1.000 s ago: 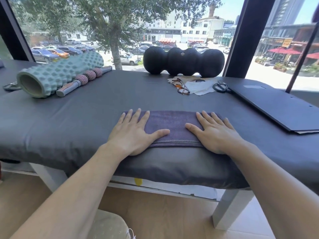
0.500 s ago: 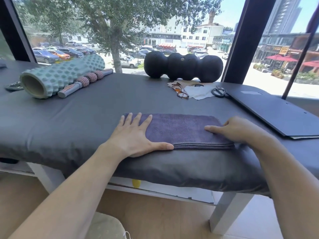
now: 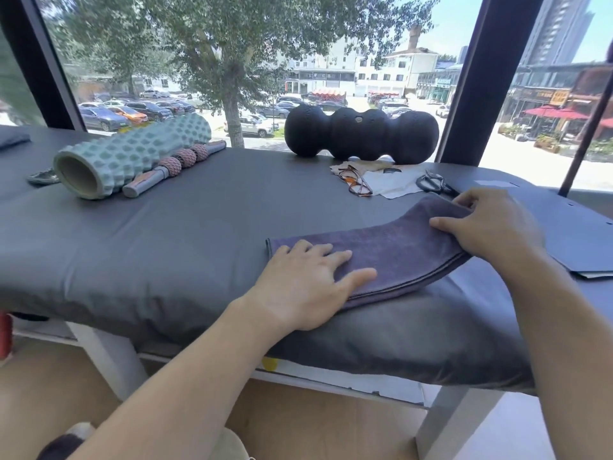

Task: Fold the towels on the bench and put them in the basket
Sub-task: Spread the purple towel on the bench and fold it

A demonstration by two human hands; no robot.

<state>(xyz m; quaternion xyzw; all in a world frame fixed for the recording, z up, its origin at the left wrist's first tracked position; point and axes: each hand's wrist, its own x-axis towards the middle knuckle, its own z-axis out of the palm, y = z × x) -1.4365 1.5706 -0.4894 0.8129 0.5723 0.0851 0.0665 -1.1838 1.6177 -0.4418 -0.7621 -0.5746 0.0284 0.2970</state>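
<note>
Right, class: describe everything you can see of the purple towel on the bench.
The purple towel is a soft, terry-looking cloth, folded into a long strip; stacked layers with a dark stitched hem show along its near edge. It lies on the grey bench near the front edge. The left hand presses flat on its left end, while the right hand grips its right end and lifts it off the bench.

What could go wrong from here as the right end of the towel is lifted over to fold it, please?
The towel lies close to the bench front edge, so a tug by the right hand might drag it off if the left hand eases its press. The raised end is near the scissors and glasses and could brush them. The stacked layers may slip apart.
</note>
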